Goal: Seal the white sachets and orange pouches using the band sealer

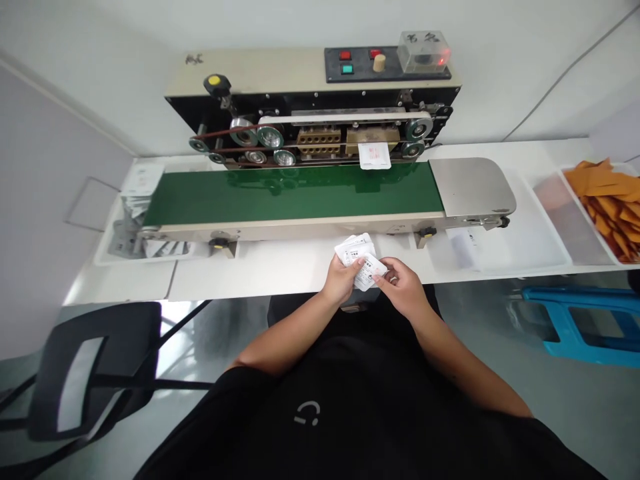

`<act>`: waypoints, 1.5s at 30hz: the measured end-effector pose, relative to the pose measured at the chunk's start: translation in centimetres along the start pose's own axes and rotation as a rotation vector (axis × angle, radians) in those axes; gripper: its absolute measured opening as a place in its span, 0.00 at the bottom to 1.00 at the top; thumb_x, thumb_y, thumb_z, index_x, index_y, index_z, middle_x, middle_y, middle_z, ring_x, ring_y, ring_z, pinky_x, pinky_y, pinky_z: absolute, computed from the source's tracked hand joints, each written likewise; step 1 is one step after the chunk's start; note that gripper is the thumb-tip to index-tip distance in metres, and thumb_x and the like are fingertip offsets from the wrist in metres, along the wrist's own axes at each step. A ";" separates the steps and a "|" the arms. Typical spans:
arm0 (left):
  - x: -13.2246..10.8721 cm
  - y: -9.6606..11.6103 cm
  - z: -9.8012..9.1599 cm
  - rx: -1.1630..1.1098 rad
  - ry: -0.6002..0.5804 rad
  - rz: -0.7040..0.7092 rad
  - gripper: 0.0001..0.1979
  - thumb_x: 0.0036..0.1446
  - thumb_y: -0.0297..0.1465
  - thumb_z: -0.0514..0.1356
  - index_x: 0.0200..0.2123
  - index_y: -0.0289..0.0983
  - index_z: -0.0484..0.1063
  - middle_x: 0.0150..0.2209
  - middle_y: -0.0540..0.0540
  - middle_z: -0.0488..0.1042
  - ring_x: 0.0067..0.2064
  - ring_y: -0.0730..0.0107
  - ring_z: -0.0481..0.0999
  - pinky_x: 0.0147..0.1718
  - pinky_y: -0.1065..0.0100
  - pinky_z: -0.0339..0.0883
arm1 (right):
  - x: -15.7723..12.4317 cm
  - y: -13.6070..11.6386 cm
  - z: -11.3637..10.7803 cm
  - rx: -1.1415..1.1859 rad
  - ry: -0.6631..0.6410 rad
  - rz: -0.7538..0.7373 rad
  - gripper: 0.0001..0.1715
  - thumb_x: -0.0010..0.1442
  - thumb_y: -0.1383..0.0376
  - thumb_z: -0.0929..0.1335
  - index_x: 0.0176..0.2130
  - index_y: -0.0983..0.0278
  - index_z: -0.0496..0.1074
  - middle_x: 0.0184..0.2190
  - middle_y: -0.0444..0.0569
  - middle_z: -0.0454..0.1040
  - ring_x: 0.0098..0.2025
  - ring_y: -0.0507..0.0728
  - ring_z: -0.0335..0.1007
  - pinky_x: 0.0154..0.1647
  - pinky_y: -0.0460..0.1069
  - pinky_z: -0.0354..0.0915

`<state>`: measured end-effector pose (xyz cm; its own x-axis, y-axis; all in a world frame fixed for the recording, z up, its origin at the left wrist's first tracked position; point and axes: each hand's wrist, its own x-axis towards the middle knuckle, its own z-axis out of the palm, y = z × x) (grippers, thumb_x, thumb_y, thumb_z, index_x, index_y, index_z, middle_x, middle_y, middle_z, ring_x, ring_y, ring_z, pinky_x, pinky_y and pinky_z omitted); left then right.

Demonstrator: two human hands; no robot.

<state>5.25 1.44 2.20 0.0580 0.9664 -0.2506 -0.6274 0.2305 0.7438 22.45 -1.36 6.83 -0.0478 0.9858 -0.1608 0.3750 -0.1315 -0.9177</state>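
Note:
My left hand [340,277] is closed on a fanned stack of small white printed packets [356,249], held in front of the table's near edge. The fingers of my right hand [400,285] pinch the right edge of the front packet [369,272], which still touches the stack. Beyond my hands runs a sealing machine with a green conveyor belt [295,195]. One white packet [375,156] with reddish print sits at the machine's sealing bars, hanging over the belt's far side.
Left of the belt, a white tray [103,248] holds several packets. At the right are a shallow translucent tray [540,250] and a bin with orange pouches [610,203]. A black chair [117,373] and a blue stool [575,300] flank me.

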 end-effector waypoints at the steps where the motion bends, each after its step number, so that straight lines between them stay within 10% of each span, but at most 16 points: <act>1: 0.1 -0.1 0.0 0.007 0.000 0.010 0.46 0.51 0.40 0.80 0.69 0.40 0.66 0.54 0.40 0.83 0.50 0.56 0.85 0.51 0.58 0.79 | 0.1 0.5 0.5 0.010 0.006 0.005 0.22 0.61 0.53 0.76 0.50 0.62 0.78 0.36 0.46 0.78 0.33 0.54 0.71 0.36 0.49 0.69; 20: -0.2 0.3 0.0 0.073 0.067 -0.045 0.52 0.50 0.44 0.80 0.73 0.45 0.62 0.59 0.38 0.80 0.46 0.55 0.85 0.34 0.63 0.84 | 1.6 0.6 1.3 0.772 0.464 0.084 0.27 0.65 0.44 0.73 0.52 0.55 0.64 0.44 0.46 0.79 0.35 0.54 0.80 0.29 0.46 0.72; 28: -0.2 0.4 0.0 0.087 0.061 -0.054 0.51 0.50 0.44 0.80 0.73 0.45 0.62 0.58 0.38 0.80 0.44 0.57 0.85 0.32 0.65 0.83 | 1.2 -3.5 -3.9 0.968 0.291 0.084 0.25 0.59 0.56 0.81 0.50 0.56 0.72 0.45 0.45 0.81 0.40 0.53 0.83 0.30 0.43 0.76; 37: -0.2 0.5 -0.2 0.123 0.034 -0.062 0.48 0.49 0.45 0.80 0.70 0.42 0.66 0.56 0.37 0.81 0.45 0.55 0.85 0.33 0.63 0.83 | 11.7 -10.0 -14.3 0.594 0.318 -0.096 0.08 0.63 0.73 0.75 0.43 0.65 0.80 0.38 0.51 0.84 0.28 0.49 0.77 0.32 0.43 0.78; 45: -0.2 0.4 -0.2 0.101 0.051 -0.086 0.46 0.47 0.47 0.81 0.65 0.39 0.69 0.51 0.39 0.82 0.44 0.54 0.86 0.35 0.61 0.84 | 18.7 -10.0 -14.6 0.502 0.295 0.124 0.09 0.65 0.76 0.73 0.44 0.65 0.78 0.37 0.50 0.83 0.27 0.49 0.77 0.28 0.41 0.78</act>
<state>4.89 1.27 2.44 0.0668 0.9362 -0.3452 -0.5406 0.3247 0.7761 31.30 19.92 18.30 0.2550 0.9376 -0.2363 -0.1263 -0.2100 -0.9695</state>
